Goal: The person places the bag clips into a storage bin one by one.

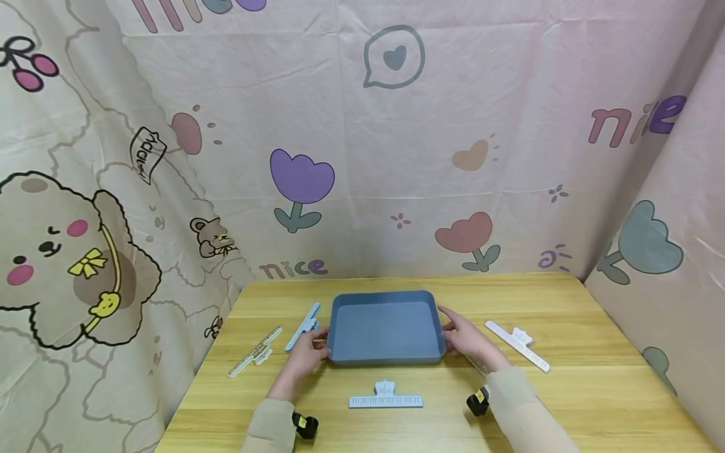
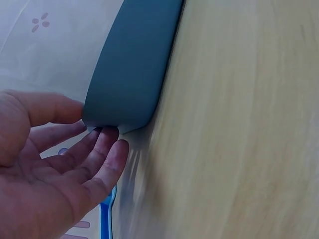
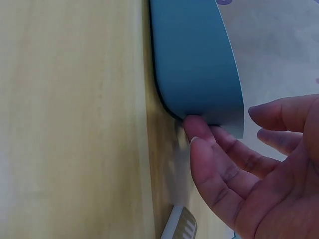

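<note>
A blue-grey rectangular tray [image 1: 387, 330] lies on the wooden table, its inside bare. My left hand [image 1: 308, 352] touches its left end; in the left wrist view the fingertips [image 2: 107, 134] meet the end wall, loosely bent, with the thumb near the rim. On the opposite end is my right hand [image 1: 467, 336]. Its fingertips [image 3: 194, 124] touch the wall low down in the right wrist view, while the thumb stands apart from the rim. A blue ruler-like clip [image 1: 303, 327] lies beside my left hand. Another clip [image 1: 477, 365] is mostly hidden by my right wrist.
In front of the tray lies a pale blue clip [image 1: 386, 400] with piano-key markings. A white clip [image 1: 518, 346] is at the right, and a gold-and-white clip [image 1: 255, 352] at the far left. Patterned cloth [image 1: 362, 138] hangs behind the table [image 1: 600, 377] and at both sides.
</note>
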The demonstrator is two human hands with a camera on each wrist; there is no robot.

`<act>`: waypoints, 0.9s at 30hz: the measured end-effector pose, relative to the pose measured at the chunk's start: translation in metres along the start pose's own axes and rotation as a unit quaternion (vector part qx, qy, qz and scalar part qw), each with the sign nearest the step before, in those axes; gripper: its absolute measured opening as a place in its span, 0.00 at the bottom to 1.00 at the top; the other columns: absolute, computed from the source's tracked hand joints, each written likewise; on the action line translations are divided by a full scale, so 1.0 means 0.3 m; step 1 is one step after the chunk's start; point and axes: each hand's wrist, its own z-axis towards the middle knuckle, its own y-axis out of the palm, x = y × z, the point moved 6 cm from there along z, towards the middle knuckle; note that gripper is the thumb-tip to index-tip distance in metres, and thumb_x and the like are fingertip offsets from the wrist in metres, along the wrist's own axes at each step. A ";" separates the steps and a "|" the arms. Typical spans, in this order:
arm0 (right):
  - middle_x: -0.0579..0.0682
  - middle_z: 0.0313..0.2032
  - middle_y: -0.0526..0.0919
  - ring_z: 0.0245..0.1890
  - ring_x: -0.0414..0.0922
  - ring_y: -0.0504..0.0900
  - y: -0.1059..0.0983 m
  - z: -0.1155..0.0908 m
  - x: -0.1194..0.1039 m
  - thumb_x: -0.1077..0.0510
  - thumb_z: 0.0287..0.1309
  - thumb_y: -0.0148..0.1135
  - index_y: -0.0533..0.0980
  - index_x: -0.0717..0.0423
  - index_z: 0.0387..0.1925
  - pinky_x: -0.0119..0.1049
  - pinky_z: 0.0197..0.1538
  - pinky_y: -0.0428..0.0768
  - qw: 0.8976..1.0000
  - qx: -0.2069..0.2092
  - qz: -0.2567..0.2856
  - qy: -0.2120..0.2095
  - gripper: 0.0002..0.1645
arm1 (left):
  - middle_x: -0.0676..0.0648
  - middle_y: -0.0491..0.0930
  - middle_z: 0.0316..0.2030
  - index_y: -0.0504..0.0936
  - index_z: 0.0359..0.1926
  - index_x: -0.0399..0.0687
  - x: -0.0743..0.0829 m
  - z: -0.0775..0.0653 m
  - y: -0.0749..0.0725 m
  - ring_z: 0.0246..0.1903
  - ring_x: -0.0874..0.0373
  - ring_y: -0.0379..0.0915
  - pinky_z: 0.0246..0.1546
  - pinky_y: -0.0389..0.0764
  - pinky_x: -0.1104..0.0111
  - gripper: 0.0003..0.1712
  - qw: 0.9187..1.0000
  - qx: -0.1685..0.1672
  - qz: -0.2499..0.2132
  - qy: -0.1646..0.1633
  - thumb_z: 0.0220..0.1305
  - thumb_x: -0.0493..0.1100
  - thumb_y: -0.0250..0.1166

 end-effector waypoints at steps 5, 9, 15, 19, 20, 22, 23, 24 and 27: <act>0.62 0.40 0.73 0.24 0.50 0.75 -0.004 -0.032 0.006 0.68 0.60 0.48 0.51 0.52 0.69 0.45 0.26 0.78 1.000 0.004 0.001 0.011 0.37 | 0.35 0.72 0.47 0.67 0.58 0.29 0.002 -0.011 0.008 0.37 0.48 0.72 0.33 0.75 0.67 0.30 1.000 -0.016 -0.001 -0.002 0.51 0.24 0.58; 0.62 0.39 0.73 0.23 0.51 0.75 -0.005 -0.050 0.007 0.68 0.59 0.49 0.51 0.52 0.69 0.46 0.25 0.78 1.000 0.006 0.016 0.017 0.37 | 0.34 0.72 0.47 0.66 0.58 0.29 0.007 -0.024 0.014 0.38 0.47 0.72 0.34 0.76 0.67 0.30 1.000 -0.025 -0.008 0.005 0.50 0.24 0.59; 0.63 0.40 0.73 0.23 0.52 0.76 -0.005 -0.064 0.020 0.69 0.59 0.49 0.52 0.55 0.68 0.47 0.23 0.78 0.999 0.003 0.043 0.023 0.37 | 0.32 0.72 0.46 0.66 0.58 0.27 0.020 -0.041 0.019 0.38 0.45 0.73 0.33 0.77 0.69 0.31 0.999 -0.038 -0.008 0.027 0.49 0.25 0.60; 0.63 0.41 0.73 0.24 0.52 0.76 -0.004 -0.058 0.035 0.69 0.58 0.48 0.53 0.55 0.68 0.47 0.23 0.78 0.998 0.000 0.057 0.029 0.36 | 0.31 0.73 0.45 0.66 0.57 0.25 0.029 -0.047 0.021 0.38 0.42 0.73 0.33 0.77 0.69 0.31 0.999 -0.039 -0.012 0.032 0.48 0.24 0.61; 0.63 0.41 0.73 0.23 0.52 0.76 -0.003 -0.056 0.039 0.69 0.58 0.48 0.53 0.55 0.68 0.47 0.23 0.78 0.998 -0.001 0.060 0.030 0.36 | 0.31 0.73 0.45 0.66 0.57 0.25 0.030 -0.048 0.021 0.38 0.42 0.73 0.34 0.77 0.69 0.31 0.999 -0.039 -0.014 0.031 0.49 0.24 0.61; 0.63 0.42 0.73 0.23 0.52 0.76 -0.002 -0.055 0.046 0.69 0.58 0.48 0.54 0.54 0.68 0.47 0.23 0.78 0.997 -0.003 0.069 0.033 0.36 | 0.30 0.73 0.45 0.65 0.57 0.25 0.031 -0.050 0.021 0.39 0.41 0.73 0.34 0.77 0.69 0.31 0.999 -0.039 -0.023 0.026 0.49 0.24 0.60; 0.63 0.42 0.72 0.23 0.51 0.76 -0.002 -0.054 0.049 0.69 0.58 0.48 0.53 0.53 0.68 0.47 0.23 0.77 0.997 -0.004 0.073 0.035 0.36 | 0.30 0.73 0.45 0.65 0.57 0.24 0.031 -0.051 0.021 0.39 0.41 0.73 0.35 0.77 0.69 0.31 0.999 -0.039 -0.026 0.026 0.49 0.24 0.60; 0.63 0.42 0.72 0.23 0.51 0.76 -0.001 -0.053 0.051 0.70 0.58 0.48 0.53 0.53 0.68 0.47 0.23 0.77 0.996 -0.005 0.077 0.034 0.36 | 0.30 0.73 0.45 0.65 0.57 0.25 0.032 -0.053 0.021 0.40 0.40 0.72 0.35 0.77 0.69 0.31 0.999 -0.040 -0.029 0.022 0.50 0.24 0.60; 0.64 0.43 0.72 0.22 0.51 0.76 0.000 -0.052 0.055 0.70 0.58 0.46 0.52 0.52 0.68 0.48 0.23 0.77 0.996 -0.007 0.083 0.032 0.37 | 0.29 0.72 0.45 0.64 0.57 0.24 0.038 -0.058 0.019 0.41 0.38 0.72 0.36 0.77 0.66 0.30 0.998 -0.044 -0.041 0.019 0.51 0.24 0.59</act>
